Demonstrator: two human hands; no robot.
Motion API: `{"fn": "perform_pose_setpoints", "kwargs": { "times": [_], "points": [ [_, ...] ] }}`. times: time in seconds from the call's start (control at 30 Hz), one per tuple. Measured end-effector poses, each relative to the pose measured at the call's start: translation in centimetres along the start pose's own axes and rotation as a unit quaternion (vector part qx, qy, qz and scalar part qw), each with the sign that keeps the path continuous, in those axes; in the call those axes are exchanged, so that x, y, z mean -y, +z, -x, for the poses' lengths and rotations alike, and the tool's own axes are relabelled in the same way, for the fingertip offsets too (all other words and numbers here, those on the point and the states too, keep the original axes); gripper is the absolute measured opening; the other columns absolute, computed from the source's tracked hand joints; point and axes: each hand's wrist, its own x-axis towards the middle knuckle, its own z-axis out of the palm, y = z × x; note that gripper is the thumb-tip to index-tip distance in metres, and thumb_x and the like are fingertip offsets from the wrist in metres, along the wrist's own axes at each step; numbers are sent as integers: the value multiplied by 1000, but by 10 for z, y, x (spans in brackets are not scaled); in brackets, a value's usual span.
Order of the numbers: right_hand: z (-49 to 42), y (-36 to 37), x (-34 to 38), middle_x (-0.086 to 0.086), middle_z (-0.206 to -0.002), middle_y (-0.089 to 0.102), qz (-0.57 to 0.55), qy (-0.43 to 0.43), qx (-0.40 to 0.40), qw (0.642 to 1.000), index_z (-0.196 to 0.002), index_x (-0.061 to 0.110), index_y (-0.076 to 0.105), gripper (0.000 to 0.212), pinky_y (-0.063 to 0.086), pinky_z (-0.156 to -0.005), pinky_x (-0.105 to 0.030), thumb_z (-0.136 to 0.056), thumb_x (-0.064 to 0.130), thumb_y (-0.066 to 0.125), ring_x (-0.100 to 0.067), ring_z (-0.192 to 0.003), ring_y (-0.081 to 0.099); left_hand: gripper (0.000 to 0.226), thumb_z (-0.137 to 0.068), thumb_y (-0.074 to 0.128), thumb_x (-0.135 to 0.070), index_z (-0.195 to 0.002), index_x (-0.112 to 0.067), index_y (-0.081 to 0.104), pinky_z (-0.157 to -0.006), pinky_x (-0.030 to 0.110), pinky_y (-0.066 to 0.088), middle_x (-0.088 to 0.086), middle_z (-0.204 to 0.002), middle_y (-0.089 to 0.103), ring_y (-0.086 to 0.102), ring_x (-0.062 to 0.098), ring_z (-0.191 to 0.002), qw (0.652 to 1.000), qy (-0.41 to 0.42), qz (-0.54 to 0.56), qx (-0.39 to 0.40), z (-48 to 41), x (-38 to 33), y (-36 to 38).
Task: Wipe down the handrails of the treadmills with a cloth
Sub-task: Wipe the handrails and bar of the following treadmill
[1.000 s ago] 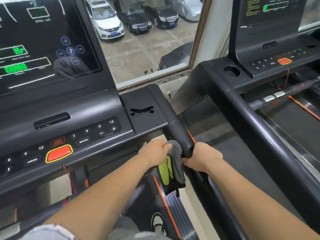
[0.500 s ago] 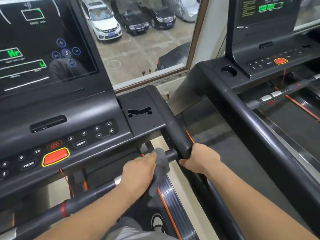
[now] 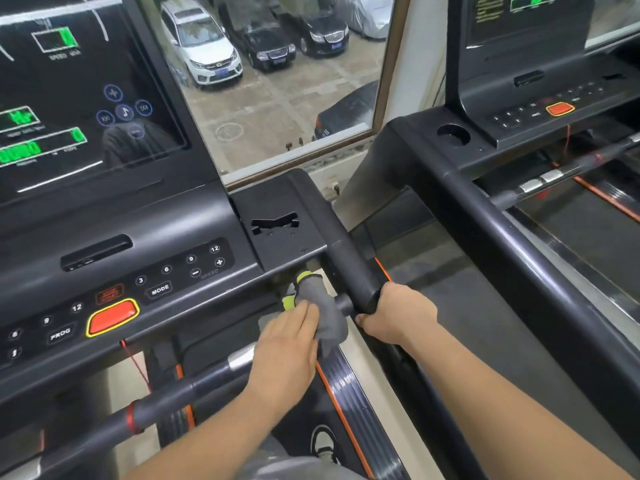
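Head view.
- Cloth (image 3: pixel 327 318): soft grey fabric with a yellow-green edge, bunched and draped over the right end of the front crossbar (image 3: pixel 173 393), just beside the side handrail (image 3: pixel 349 271).
- Front crossbar: slim matte-black tube with a silver sleeve and a red band.
- Side handrail: thick, smooth, black, cylindrical.
- Console (image 3: pixel 121 258): dark grey plastic, with round keys and a glossy red button (image 3: pixel 111 317).
- Left hand (image 3: pixel 287 344): palm down, fingers close together and nearly straight, pressing the cloth onto the crossbar; thumb hidden.
- Right hand (image 3: pixel 398 317): fingers wrapped around the side handrail's lower end.
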Motion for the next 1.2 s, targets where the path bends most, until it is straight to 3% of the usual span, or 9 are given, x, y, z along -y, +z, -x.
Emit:
{"fn": "perform_pose_setpoints", "kwargs": {
  "times": [0.1,0.3,0.5,0.67,0.8,0.9,1.0,1.1,1.2],
  "points": [
    [3,2,0,3,-96,57,5,2,-21,1000,-113,19,53,53,40,-71,-29,-84,60,66,-26,-104,67,31,-105,33,-37,-122,-22,54,-73,39,48,1,-108,66,66,29,-96,989,-121,4,80,-43,-19,-14],
    [4,-1,0,1,-103,63,-13,2,-3,1000,-99,21,44,44,42,-72,-30,-83,55,67,-27,-102,66,53,-112,26,-38,-149,-7,48,-115,37,35,15,-155,46,46,33,-140,888,-227,226,330,-118,8,-28],
    [2,1,-2,2,-106,63,-11,-5,-10,1000,-100,22,43,44,40,-73,-31,-84,56,66,-27,-106,65,22,-102,50,-25,-121,-16,57,-78,41,50,7,-114,65,65,36,-100,992,-91,61,56,-45,-19,-13],
    [2,1,-1,4,-93,53,-8,-11,-16,1000,-107,20,50,48,43,-72,-31,-85,59,67,-26,-103,67,75,-89,63,-35,-155,-10,37,-104,51,47,17,-148,49,51,39,-126,996,19,-76,45,-7,-21,10],
    [-1,1,0,5,-93,55,-9,-7,-9,1000,-110,20,53,48,44,-72,-31,-83,57,67,-25,-101,67,64,-99,41,-48,-155,-21,28,-77,41,53,3,-128,58,63,28,-104,992,-18,-83,93,-42,-20,-6],
    [-3,-1,1,1,-103,63,0,-5,0,1000,-113,19,54,49,45,-74,-31,-83,56,67,-26,-106,66,42,-106,37,-47,-140,-25,48,-89,38,50,2,-127,65,63,30,-113,975,-59,111,184,-70,6,-16],
    [-2,-3,1,0,-111,64,1,-7,7,1000,-105,19,48,46,43,-75,-32,-84,55,67,-27,-109,65,42,-109,38,-43,-130,-17,63,-106,34,43,7,-134,65,59,26,-124,882,-191,302,306,-98,24,-27],
    [-2,-4,1,3,-92,56,-4,-5,12,1000,-101,21,43,46,40,-73,-31,-84,56,67,-27,-103,65,40,-111,38,-19,-144,-2,51,-97,34,44,16,-149,53,51,33,-137,852,-255,275,365,-110,23,-36],
    [-1,-4,1,7,-80,45,-4,-1,15,1000,-101,21,43,44,40,-72,-31,-83,52,68,-27,-95,62,37,-109,43,-20,-135,1,59,-78,30,44,19,-137,61,60,32,-121,876,-230,225,359,-110,24,-37]
  ]
}}
